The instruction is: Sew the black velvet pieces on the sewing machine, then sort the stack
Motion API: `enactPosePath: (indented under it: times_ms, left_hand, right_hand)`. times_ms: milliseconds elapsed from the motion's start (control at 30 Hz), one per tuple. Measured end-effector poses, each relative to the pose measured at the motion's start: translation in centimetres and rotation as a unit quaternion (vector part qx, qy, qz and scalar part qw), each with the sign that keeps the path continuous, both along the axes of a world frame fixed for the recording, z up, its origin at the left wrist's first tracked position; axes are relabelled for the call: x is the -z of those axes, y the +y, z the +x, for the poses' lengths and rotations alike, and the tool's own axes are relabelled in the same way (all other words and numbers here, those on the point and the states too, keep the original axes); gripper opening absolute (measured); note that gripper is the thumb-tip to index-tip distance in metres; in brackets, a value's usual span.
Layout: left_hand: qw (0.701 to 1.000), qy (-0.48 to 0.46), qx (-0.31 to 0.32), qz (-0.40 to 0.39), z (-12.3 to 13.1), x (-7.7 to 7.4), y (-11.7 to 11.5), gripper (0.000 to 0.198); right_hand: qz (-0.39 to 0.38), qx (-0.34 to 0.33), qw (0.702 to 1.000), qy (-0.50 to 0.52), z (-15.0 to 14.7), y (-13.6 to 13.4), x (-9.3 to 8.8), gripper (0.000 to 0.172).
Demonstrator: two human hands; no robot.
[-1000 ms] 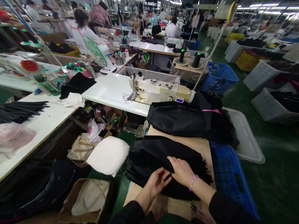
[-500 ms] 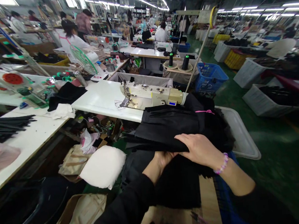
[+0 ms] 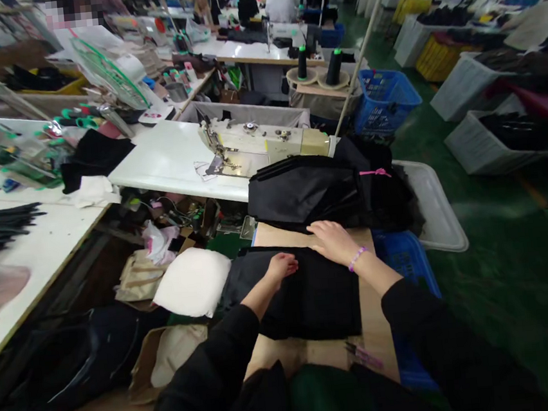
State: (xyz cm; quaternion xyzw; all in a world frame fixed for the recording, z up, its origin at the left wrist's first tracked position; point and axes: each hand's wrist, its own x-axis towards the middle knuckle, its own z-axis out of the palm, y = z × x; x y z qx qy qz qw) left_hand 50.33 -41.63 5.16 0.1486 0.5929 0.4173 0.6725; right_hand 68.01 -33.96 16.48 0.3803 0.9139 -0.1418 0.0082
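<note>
A folded stack of black fabric (image 3: 313,305) lies on a wooden board (image 3: 380,324) before me. Over its upper part is my left hand (image 3: 282,266), fingers loosely extended, holding nothing visible. My right hand (image 3: 333,242), with a beaded bracelet, is spread at the near edge of a second black fabric pile (image 3: 306,192); nothing shows in its grasp. That pile leans by the sewing machine (image 3: 268,144). A pink tie (image 3: 375,172) crosses black cloth to its right. Whether either hand touches fabric is hard to tell.
White cushion (image 3: 194,282) at left of the board; blue crate (image 3: 408,263) and grey tub (image 3: 441,205) at right. Pink-handled snips (image 3: 363,355) lie on the board's near part. A white table (image 3: 163,158) holds the machine. A person in white (image 3: 280,4) sits far ahead.
The upper black pile has moved forward out of my hands and lies flat by the machine. Both hands have come apart, and bare board shows between the piles. The view has tilted down.
</note>
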Motion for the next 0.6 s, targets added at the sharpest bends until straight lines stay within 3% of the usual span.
enactPosePath:
  times_ms: [133, 267, 367, 600]
  left_hand:
    - [0.996, 0.054, 0.069, 0.031, -1.2, 0.7, -10.0, 0.017]
    - [0.964, 0.104, 0.199, 0.145, -2.7, 0.5, -15.7, 0.029]
    - [0.944, 0.152, 0.228, 0.182, -3.1, 0.9, -16.7, 0.03]
    - [0.89, 0.275, 0.304, 0.199, -3.9, 1.7, -13.9, 0.02]
  right_hand:
    - [-0.114, -0.036, 0.993, -0.015, 1.7, -8.5, 5.6, 0.028]
    - [-0.174, -0.064, 0.983, -0.002, 2.8, -15.9, 8.7, 0.034]
    - [-0.179, -0.042, 0.983, 0.014, 3.2, -18.3, 10.0, 0.028]
    - [-0.19, 0.011, 0.981, 0.038, 3.7, -17.9, 11.3, 0.007]
